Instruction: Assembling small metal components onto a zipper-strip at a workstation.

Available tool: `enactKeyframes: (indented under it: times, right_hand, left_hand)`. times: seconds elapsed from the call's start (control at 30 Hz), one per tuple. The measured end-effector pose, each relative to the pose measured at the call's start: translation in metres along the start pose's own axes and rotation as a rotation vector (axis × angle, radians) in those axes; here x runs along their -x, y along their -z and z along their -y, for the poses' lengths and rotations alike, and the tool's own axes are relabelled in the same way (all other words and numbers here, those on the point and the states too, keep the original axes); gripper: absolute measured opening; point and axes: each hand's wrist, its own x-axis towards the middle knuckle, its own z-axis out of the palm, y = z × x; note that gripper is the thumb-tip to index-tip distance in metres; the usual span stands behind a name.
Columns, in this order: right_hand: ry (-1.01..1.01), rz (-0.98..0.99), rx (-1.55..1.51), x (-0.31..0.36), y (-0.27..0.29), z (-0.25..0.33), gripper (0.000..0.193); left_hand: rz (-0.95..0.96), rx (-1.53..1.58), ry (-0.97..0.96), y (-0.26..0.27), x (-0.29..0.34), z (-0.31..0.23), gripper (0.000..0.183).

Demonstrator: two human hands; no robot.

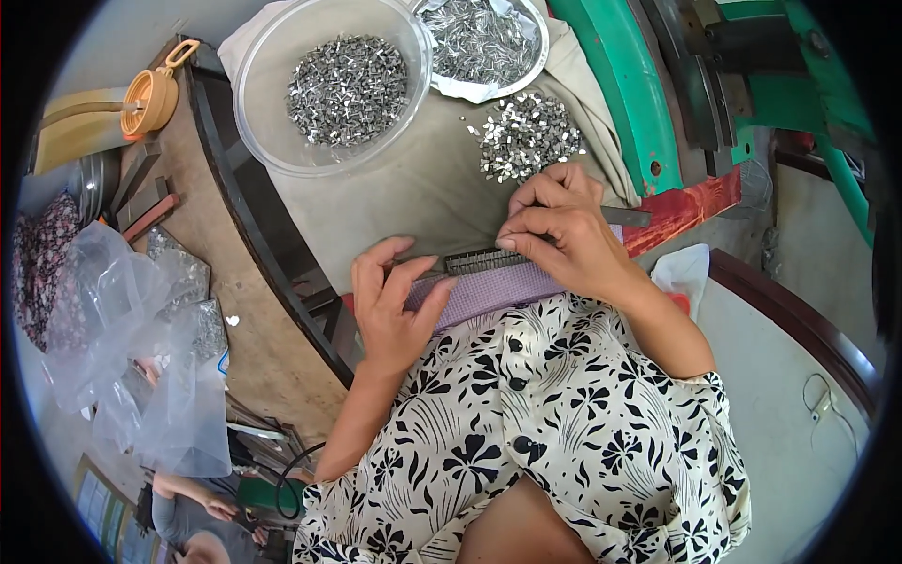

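A dark slotted metal bar [481, 260] lies crosswise in front of me, along a purple woven cloth pad [493, 289]. My right hand [568, 230] is over the bar's right end, thumb and fingertips pinched together; whatever they hold is too small and hidden to name. My left hand [393, 305] rests at the bar's left end, fingers curved and apart, thumb on the pad. Just beyond my right hand is a loose pile of small metal pieces [529, 137]. Farther off, a clear plastic tub [254, 122] holds many similar pieces.
A round bowl [537, 70] of thin shiny metal parts stands beside the tub on khaki cloth [413, 188]. Green machinery [625, 85] rises at right. Plastic bags [141, 320] and an orange-capped container [150, 105] are at left. Another person's hand [221, 509] shows at lower left.
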Motion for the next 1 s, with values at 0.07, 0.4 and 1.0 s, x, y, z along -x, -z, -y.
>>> enactKeyframes:
  times: [0.07,0.4,1.0]
  right_hand:
    - [-0.014,0.022,-0.001,0.0002,-0.0021,-0.0002,0.01]
    - [-0.054,0.016,0.028,0.0032,-0.0093,0.0028,0.015]
    - [-0.039,0.023,0.062,0.0041,-0.004,-0.0008,0.014]
  left_hand:
    - [0.015,-0.058,-0.016,-0.0001,0.0004,0.0,0.036]
    - [0.01,-0.099,-0.051,-0.0041,0.0027,0.0031,0.038]
    - [0.029,-0.136,-0.056,-0.0032,0.0025,0.0058,0.04]
